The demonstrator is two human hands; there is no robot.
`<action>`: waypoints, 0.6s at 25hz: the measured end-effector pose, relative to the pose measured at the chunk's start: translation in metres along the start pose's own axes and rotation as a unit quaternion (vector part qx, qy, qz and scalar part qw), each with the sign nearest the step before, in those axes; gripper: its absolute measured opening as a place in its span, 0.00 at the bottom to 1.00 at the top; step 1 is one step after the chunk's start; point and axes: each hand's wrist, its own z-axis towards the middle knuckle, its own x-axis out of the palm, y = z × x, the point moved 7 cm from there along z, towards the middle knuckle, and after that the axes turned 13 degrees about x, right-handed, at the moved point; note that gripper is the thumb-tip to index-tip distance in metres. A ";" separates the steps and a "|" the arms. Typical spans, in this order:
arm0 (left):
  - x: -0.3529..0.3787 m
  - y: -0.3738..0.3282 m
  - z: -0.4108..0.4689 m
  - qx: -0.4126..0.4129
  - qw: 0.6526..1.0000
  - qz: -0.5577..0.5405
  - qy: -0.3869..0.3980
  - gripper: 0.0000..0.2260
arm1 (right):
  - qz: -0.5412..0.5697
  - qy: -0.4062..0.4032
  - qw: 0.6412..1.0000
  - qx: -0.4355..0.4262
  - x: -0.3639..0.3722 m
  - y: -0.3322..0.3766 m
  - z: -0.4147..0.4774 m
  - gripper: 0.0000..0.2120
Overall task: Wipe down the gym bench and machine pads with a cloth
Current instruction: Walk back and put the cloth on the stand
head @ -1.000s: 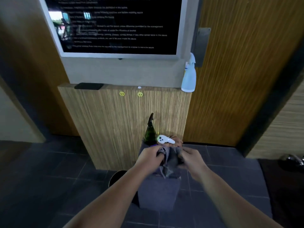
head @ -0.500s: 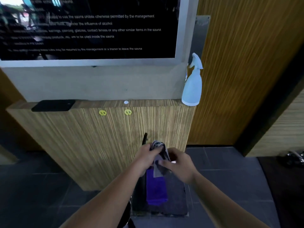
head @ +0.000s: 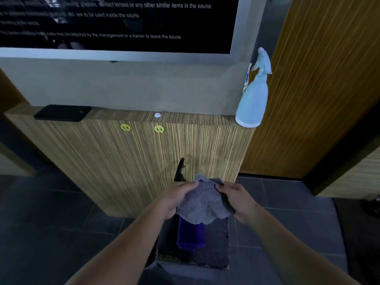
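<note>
Head view: both hands, left (head: 178,199) and right (head: 237,199), grip a grey cloth (head: 202,204) with curled fingers above a purple cloth (head: 190,235).

The cloth (head: 202,202) pinched between the left grip (head: 176,199) and right grip (head: 236,199) is grey, nubbly, matt pile. Just below them, a purple cloth (head: 191,235) looks smoother. Beyond the grips, the table (head: 123,161) is matt striped wood veneer; up to their right, a spray bottle (head: 253,99) of translucent pale-blue plastic
</note>
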 end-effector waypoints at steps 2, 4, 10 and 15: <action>0.000 0.013 0.005 -0.020 1.000 -0.008 0.006 0.20 | -0.011 0.013 0.999 0.032 -0.004 -0.010 0.008 0.12; 0.000 0.031 0.008 -0.049 0.998 -0.026 0.009 0.22 | -0.023 0.010 0.998 0.066 -0.009 -0.020 0.017 0.14; 0.000 0.115 0.006 -0.104 0.982 -0.144 -0.065 0.12 | 0.062 0.016 0.977 0.202 -0.032 -0.076 0.062 0.21; -0.002 0.188 0.001 -0.126 0.974 -0.122 -0.140 0.04 | 0.056 -0.033 0.974 0.219 -0.048 -0.139 0.102 0.15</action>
